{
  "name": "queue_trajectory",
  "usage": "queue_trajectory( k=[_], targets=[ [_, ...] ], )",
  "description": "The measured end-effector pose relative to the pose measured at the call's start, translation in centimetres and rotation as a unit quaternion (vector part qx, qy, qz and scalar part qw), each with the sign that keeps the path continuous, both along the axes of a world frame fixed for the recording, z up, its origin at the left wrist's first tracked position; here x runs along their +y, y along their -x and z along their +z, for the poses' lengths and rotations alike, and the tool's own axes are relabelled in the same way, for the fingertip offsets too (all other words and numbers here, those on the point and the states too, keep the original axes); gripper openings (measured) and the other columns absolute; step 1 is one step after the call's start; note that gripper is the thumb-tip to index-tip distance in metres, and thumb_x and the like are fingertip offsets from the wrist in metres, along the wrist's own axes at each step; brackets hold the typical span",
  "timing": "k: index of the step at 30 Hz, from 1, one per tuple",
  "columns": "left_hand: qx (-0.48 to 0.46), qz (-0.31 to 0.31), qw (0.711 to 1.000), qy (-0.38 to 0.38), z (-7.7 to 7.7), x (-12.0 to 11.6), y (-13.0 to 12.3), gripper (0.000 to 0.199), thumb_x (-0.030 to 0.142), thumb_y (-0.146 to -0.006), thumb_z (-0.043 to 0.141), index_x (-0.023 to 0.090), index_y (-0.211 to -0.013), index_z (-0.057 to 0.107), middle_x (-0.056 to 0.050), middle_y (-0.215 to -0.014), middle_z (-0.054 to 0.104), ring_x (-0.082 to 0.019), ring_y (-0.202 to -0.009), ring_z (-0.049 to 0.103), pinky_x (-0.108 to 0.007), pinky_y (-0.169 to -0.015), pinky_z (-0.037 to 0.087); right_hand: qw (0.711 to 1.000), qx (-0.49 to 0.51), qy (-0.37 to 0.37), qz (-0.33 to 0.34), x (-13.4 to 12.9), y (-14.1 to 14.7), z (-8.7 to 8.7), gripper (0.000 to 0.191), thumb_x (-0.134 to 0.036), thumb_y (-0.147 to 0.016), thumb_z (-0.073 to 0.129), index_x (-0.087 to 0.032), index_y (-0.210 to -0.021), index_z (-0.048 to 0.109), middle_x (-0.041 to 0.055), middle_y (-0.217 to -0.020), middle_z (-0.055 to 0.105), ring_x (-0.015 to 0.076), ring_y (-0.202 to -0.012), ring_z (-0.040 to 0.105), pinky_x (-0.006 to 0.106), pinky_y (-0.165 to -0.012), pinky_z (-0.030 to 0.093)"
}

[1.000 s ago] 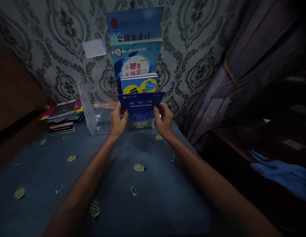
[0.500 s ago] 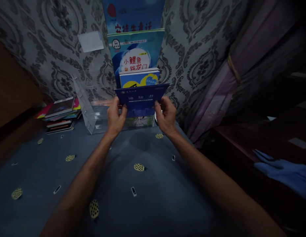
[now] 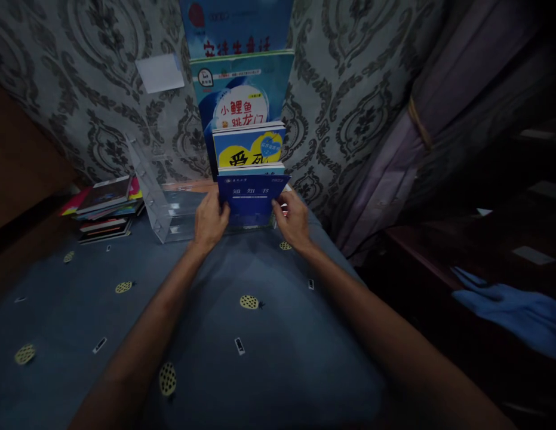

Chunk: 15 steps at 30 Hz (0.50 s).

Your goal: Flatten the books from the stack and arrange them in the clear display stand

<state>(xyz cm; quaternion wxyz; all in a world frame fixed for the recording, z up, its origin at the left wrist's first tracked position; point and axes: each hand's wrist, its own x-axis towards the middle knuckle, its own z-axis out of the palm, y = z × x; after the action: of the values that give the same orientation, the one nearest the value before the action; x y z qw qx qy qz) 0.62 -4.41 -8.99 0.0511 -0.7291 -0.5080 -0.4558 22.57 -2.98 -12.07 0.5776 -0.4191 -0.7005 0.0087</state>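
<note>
A dark blue booklet [image 3: 251, 206] with white characters stands upright at the front of a clear acrylic rack [image 3: 157, 206]. My left hand [image 3: 210, 220] pinches its left edge, thumb in front. On the right edge, my right hand [image 3: 293, 220] grips it the same way. Behind the booklet rise, in steps, a blue and yellow book [image 3: 248, 148], a teal book [image 3: 242, 86] with red characters on a white oval, and a taller blue book [image 3: 237, 27]. The booklet's lower part sits behind the rack's clear front.
A pile of books [image 3: 108, 206] lies left of the rack on the blue patterned cloth [image 3: 206, 334]. A white card [image 3: 160, 73] is at the patterned wall covering. At right are a tied curtain [image 3: 394, 161] and a blue cloth item [image 3: 510, 307] on a dark surface.
Both hands have lowered the dark blue booklet, and it stands more upright. More of the blue and yellow book behind it now shows. The view has shifted slightly.
</note>
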Motion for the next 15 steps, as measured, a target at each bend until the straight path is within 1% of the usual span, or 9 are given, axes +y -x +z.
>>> queue_trajectory(
  k=[2,4,7,10,13,15],
  targets=[
    [0.016,0.021,0.999,0.027,-0.1,-0.3,-0.1,0.018,0.015,-0.088,0.05,0.018,-0.105,0.057,-0.007,-0.097,0.068,-0.022,-0.091,0.066,-0.034,-0.081,0.053,1.0,0.007,0.017,-0.003,0.1,0.0,-0.3,0.013,-0.031,-0.093,0.05,-0.023,-0.082,0.052,0.004,-0.082,0.057,0.0209,-0.075,0.056,0.036,-0.068,0.049],
    [0.033,0.047,0.996,0.07,-0.1,-0.6,-0.3,0.018,0.017,-0.089,0.051,0.018,-0.107,0.054,-0.007,-0.094,0.069,-0.023,-0.087,0.068,-0.035,-0.078,0.053,0.999,0.017,0.037,-0.001,0.2,0.0,-0.5,0.014,-0.032,-0.091,0.051,-0.023,-0.081,0.052,0.0042,-0.081,0.058,0.0209,-0.074,0.057,0.035,-0.066,0.048],
    [0.066,0.083,0.985,0.136,0.1,-1.2,-0.4,0.023,0.022,-0.093,0.05,0.016,-0.116,0.05,-0.008,-0.091,0.07,-0.025,-0.083,0.069,-0.035,-0.075,0.053,0.998,0.033,0.06,0.0,0.3,0.0,-0.8,0.013,-0.033,-0.09,0.052,-0.023,-0.082,0.054,0.005,-0.083,0.06,0.0211,-0.074,0.058,0.034,-0.065,0.048],
    [0.107,0.099,0.971,0.19,0.5,-1.7,-0.6,0.029,0.024,-0.096,0.047,0.013,-0.123,0.046,-0.01,-0.091,0.072,-0.027,-0.085,0.071,-0.036,-0.076,0.053,0.996,0.049,0.075,-0.006,0.3,0.0,-1.0,0.014,-0.035,-0.089,0.052,-0.023,-0.082,0.055,0.0051,-0.082,0.062,0.0214,-0.075,0.059,0.034,-0.065,0.048],
    [0.14,0.113,0.958,0.224,0.8,-1.9,-0.7,0.031,0.025,-0.097,0.046,0.011,-0.125,0.045,-0.013,-0.093,0.073,-0.028,-0.088,0.072,-0.036,-0.077,0.053,0.993,0.063,0.096,-0.006,0.4,0.1,-1.1,0.015,-0.037,-0.089,0.053,-0.024,-0.083,0.056,0.0044,-0.081,0.064,0.0211,-0.075,0.06,0.033,-0.065,0.048],
    [0.152,0.121,0.954,0.227,0.8,-1.9,-0.8,0.031,0.025,-0.098,0.045,0.011,-0.125,0.046,-0.014,-0.094,0.074,-0.028,-0.09,0.073,-0.035,-0.078,0.053,0.992,0.075,0.104,-0.008,0.5,0.1,-1.2,0.015,-0.037,-0.088,0.054,-0.023,-0.086,0.056,0.0041,-0.082,0.065,0.0208,-0.075,0.061,0.033,-0.066,0.048]
  ],
)
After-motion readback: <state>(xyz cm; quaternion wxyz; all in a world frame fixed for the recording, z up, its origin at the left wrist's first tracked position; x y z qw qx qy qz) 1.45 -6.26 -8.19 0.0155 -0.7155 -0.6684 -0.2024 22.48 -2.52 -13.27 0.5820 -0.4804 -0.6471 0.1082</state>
